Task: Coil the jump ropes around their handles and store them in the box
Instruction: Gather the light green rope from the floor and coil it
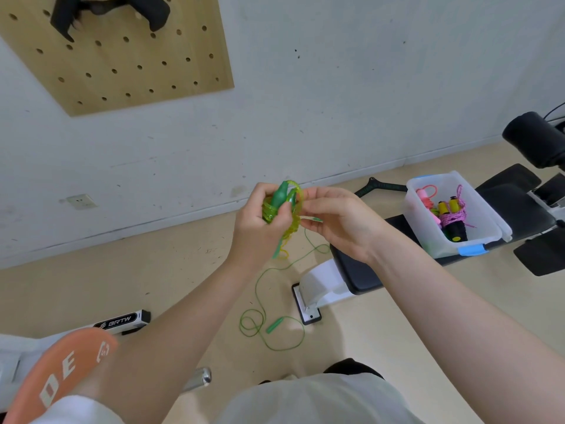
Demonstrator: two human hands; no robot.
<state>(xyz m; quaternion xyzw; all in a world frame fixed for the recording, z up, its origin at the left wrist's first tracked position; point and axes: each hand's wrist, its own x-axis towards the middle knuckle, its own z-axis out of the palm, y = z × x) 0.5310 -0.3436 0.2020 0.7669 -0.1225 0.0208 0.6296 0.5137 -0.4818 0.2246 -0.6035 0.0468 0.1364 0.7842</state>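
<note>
My left hand (263, 221) has a firm grip on the green handle (279, 198), already partly wrapped, while my right hand (333, 221) pinches the green rope (260, 280) to lay on another turn. Much rope is left, trailing to the floor where the second handle (275, 325) lies. The box (489, 215) on the table (367, 270) already holds two coiled ropes.

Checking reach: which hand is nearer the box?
Right. The right hand is midair between the left hand and the box; the left hand, gripping the green handle, is farther.
</note>
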